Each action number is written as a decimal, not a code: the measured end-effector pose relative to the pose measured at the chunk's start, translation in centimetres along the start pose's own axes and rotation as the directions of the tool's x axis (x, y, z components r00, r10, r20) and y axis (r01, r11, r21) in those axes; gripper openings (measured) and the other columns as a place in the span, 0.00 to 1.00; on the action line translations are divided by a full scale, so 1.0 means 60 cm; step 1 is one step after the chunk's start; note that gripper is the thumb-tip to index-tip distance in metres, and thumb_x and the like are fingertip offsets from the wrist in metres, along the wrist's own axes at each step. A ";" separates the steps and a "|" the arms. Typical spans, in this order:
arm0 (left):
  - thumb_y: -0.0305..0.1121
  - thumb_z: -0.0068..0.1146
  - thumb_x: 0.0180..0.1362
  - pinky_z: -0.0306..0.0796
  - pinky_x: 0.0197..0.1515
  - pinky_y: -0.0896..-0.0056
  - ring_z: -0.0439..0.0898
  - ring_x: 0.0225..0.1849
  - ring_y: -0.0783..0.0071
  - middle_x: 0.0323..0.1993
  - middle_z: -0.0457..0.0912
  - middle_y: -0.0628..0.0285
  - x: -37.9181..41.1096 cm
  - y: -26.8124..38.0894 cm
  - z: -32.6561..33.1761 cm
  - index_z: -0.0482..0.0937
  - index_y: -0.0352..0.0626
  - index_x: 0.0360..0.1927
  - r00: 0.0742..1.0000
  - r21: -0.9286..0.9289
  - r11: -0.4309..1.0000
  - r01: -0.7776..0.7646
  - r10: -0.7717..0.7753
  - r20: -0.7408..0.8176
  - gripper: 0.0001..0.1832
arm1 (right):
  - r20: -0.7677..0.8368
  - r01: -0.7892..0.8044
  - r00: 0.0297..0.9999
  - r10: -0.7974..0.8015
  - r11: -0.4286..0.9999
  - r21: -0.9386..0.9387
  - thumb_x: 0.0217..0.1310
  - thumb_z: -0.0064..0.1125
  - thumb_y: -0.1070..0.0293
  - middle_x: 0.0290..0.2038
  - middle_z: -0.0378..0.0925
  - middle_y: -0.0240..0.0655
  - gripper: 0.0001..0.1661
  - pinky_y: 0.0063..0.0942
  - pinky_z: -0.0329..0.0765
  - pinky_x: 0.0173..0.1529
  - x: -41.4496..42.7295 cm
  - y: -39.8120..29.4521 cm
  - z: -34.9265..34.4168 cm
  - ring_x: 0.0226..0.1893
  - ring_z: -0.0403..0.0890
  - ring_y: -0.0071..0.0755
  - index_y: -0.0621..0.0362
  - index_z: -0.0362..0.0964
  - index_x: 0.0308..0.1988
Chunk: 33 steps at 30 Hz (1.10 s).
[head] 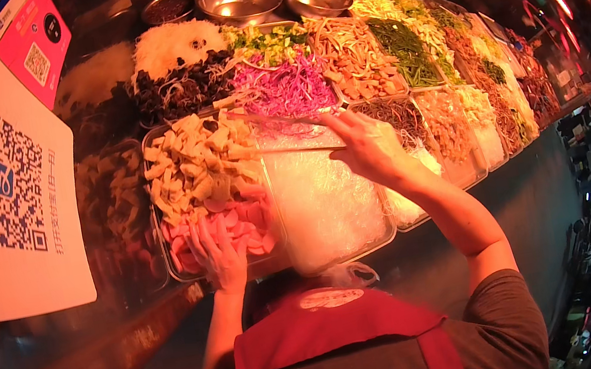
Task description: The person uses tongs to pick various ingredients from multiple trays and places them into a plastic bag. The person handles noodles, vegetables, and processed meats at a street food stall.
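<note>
My left hand [222, 261] lies on pink sausage slices [244, 225], its fingers a little apart and nothing plainly in its grasp. These slices fill the near part of a clear tray [158, 231], behind which are pale yellow chunks of food [193, 166], perhaps tofu skin. In my right hand [374, 145] is a pair of long, thin tongs [298, 149], their two arms spread leftward. The tongs reach over a tray of translucent noodles [327, 197] towards the yellow chunks. Their far tips are blurred, hard to tell from the food.
Behind stand trays of shredded purple cabbage [284, 83], black fungus [180, 89] and green strips [396, 50]. Steel bowls [239, 0] line the back. At left, a white sign with a printed code [1, 175] rises beside a reflective panel [106, 175]. More food trays continue rightward.
</note>
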<state>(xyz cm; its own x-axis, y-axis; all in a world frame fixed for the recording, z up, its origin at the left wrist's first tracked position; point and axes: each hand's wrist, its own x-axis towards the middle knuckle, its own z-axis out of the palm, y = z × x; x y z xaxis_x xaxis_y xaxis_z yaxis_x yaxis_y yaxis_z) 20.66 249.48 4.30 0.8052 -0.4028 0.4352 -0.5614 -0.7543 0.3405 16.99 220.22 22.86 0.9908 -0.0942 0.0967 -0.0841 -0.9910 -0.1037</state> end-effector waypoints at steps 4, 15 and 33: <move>0.40 0.66 0.48 0.52 0.66 0.41 0.55 0.66 0.42 0.65 0.59 0.46 0.042 0.013 -0.002 0.68 0.42 0.58 0.999 -0.037 0.998 -0.050 0.049 -0.021 0.33 | 0.005 -0.202 0.979 0.202 0.979 -0.010 0.50 0.67 0.60 0.42 0.75 0.45 0.34 0.43 0.78 0.40 0.020 0.100 0.034 0.41 0.79 0.50 0.54 0.66 0.56; 0.33 0.56 0.58 0.54 0.65 0.44 0.60 0.64 0.41 0.62 0.63 0.43 0.026 0.056 -0.071 0.71 0.36 0.54 0.958 -0.166 0.986 0.021 -0.067 -0.278 0.21 | 0.057 0.107 0.994 -0.096 0.970 -0.219 0.65 0.45 0.60 0.30 0.76 0.41 0.13 0.43 0.77 0.32 0.226 0.189 0.106 0.27 0.81 0.43 0.51 0.74 0.43; 0.32 0.54 0.59 0.56 0.64 0.46 0.63 0.63 0.43 0.61 0.65 0.44 -0.019 0.156 -0.083 0.74 0.35 0.49 0.907 -0.104 0.970 0.220 -0.243 -0.345 0.16 | -0.044 0.153 0.986 -0.162 0.973 -0.171 0.53 0.60 0.64 0.28 0.80 0.37 0.16 0.39 0.78 0.35 0.211 0.309 -0.045 0.30 0.82 0.40 0.41 0.78 0.45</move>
<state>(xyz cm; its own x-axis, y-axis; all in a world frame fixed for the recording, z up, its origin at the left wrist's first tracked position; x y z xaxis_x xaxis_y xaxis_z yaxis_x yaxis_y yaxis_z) 13.55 245.45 11.13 0.8003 -0.0029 0.5996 -0.3871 -0.7661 0.5131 27.70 200.38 24.84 0.9857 0.0638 0.1559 0.0512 -0.9952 0.0833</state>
